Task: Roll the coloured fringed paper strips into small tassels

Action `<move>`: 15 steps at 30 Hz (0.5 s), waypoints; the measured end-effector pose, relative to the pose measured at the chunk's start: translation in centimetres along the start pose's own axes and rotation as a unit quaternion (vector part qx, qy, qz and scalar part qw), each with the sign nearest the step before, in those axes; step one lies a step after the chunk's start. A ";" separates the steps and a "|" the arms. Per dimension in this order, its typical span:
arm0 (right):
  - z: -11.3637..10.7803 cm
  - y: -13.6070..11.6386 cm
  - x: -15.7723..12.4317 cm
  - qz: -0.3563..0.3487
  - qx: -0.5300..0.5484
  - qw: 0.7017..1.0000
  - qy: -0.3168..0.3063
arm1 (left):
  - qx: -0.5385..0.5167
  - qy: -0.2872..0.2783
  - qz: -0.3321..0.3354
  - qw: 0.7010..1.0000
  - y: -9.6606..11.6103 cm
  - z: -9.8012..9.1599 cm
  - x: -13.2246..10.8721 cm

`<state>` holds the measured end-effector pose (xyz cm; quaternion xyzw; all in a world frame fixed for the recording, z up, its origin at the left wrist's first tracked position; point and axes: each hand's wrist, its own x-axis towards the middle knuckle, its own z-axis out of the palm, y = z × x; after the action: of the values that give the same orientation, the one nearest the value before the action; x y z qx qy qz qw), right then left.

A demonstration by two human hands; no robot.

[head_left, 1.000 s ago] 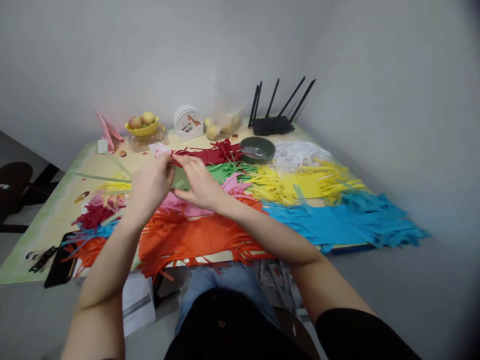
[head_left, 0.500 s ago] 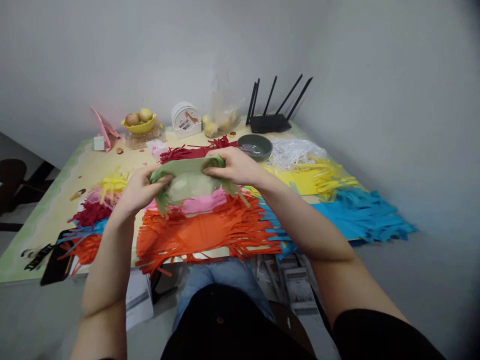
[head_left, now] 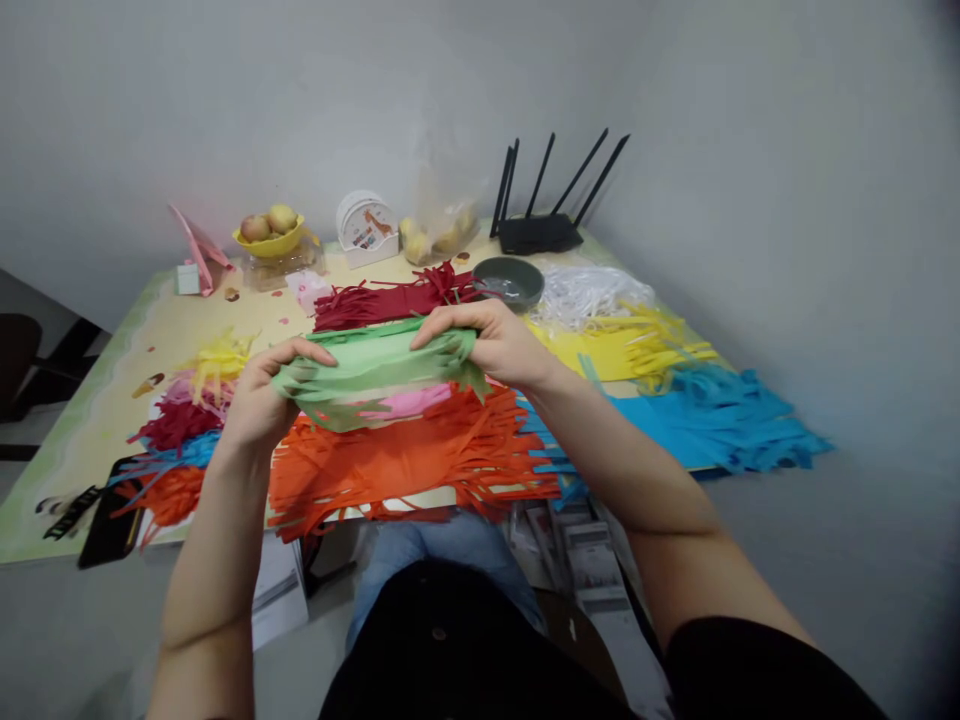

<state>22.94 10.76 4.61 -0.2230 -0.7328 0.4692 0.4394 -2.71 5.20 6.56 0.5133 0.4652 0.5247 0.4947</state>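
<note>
Between my two hands a sheet of green fringed tissue paper [head_left: 375,352] is stretched above the table. My left hand [head_left: 274,385] grips its left end and my right hand [head_left: 491,340] its right end, fingers closed over the paper. Beneath it lie an orange fringed sheet [head_left: 397,462] and a partly covered pink sheet [head_left: 412,402]. Just behind is a dark red fringed sheet [head_left: 386,300]. A yellow fringed sheet [head_left: 577,350] and a blue one [head_left: 667,422] lie to the right. By my left forearm sits a pile of mixed fringed strips [head_left: 176,425].
Along the back stand a black router [head_left: 540,235], a dark bowl [head_left: 508,285], a coaster holder [head_left: 367,235], a yellow fruit bowl [head_left: 270,243] and a bag of fruit [head_left: 442,235]. White strings [head_left: 589,297] lie at right. A phone [head_left: 109,530] rests at the table's front left edge.
The green paper has turned and flattened out, showing more of its upper face. My hands have rolled with it, and my right hand has shifted slightly right.
</note>
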 end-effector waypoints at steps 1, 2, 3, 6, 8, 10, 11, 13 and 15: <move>-0.1 0.1 0.0 -0.003 0.002 1.000 -0.002 | -0.005 -0.001 0.001 1.000 -0.2 -0.1 0.0; -0.1 0.2 0.0 -0.007 0.004 1.000 -0.003 | -0.005 -0.003 0.004 1.000 -0.4 -0.2 0.1; -0.1 0.3 -0.1 -0.010 0.005 1.000 -0.005 | -0.001 -0.004 0.008 1.000 -0.6 -0.4 0.1; -0.1 0.7 -0.3 -0.004 0.008 1.000 -0.006 | 0.043 -0.014 0.019 0.999 -1.2 -1.1 0.0; -0.2 0.8 -0.5 0.014 0.002 1.000 -0.005 | 0.090 -0.044 0.028 0.995 -1.4 -1.9 -0.2; -0.6 0.9 -0.8 0.026 -0.007 1.000 -0.014 | 0.133 -0.106 0.032 0.985 -1.3 -2.8 -0.4; -0.9 0.9 -0.8 0.023 -0.011 0.999 -0.030 | 0.152 -0.138 0.032 0.978 -1.2 -3.3 -0.4; -1.7 0.9 -1.0 0.007 -0.013 0.996 -0.091 | 0.189 -0.179 0.034 0.965 -1.0 -3.8 -0.5; -2.4 0.6 -1.1 -0.005 -0.016 0.986 -0.165 | 0.244 -0.177 0.042 0.953 -0.9 -3.5 -0.6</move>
<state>25.47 11.42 4.01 -0.1460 -0.8037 0.4856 0.3112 -6.14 4.74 5.50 0.7221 0.4620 0.3163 0.4064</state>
